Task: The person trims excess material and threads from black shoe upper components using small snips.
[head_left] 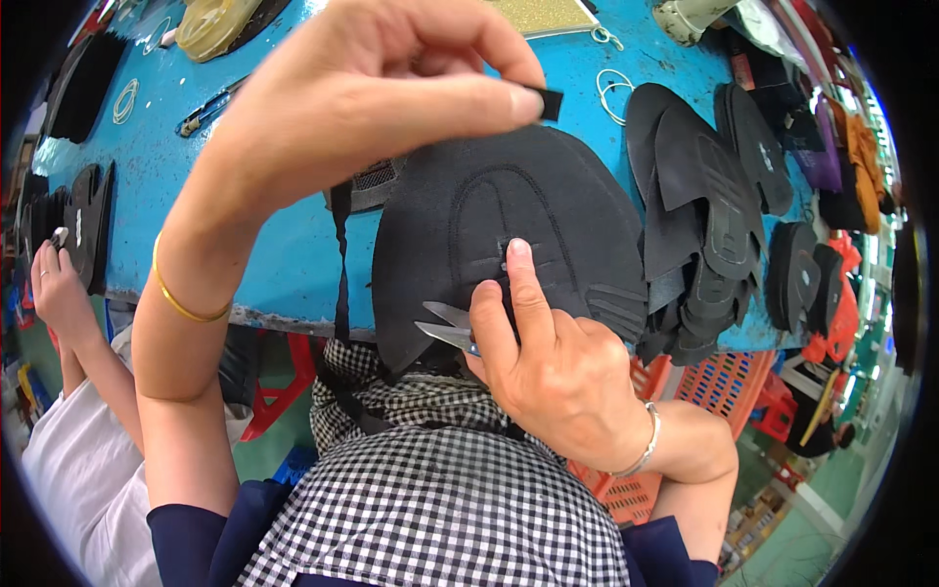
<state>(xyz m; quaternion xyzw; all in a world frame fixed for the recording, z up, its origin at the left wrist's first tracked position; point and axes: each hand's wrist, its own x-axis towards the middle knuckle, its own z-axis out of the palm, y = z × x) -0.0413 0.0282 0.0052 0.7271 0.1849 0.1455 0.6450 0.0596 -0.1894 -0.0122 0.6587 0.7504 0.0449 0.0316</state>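
A flat black fabric shoe-upper piece [416,230] with a stitched arch and short cross lines lies at the table's near edge, partly over my lap. My right hand [567,382] rests on it, its index and middle fingertips pressing near the middle of the arch. Small scissors [450,331] are tucked in that same hand, their parted blades sticking out to the left. Raised above the far edge of the piece, my left hand [362,112] pinches a short black strip [552,105] between thumb and fingers. This hand is slightly blurred.
Stacked black cut pieces [719,186] lie on the blue table [264,235] to the right. A black ribbon [340,254] hangs over the near edge. Orange crates [719,391] stand below right. At far left, another person's hand [61,284] is beside more black pieces.
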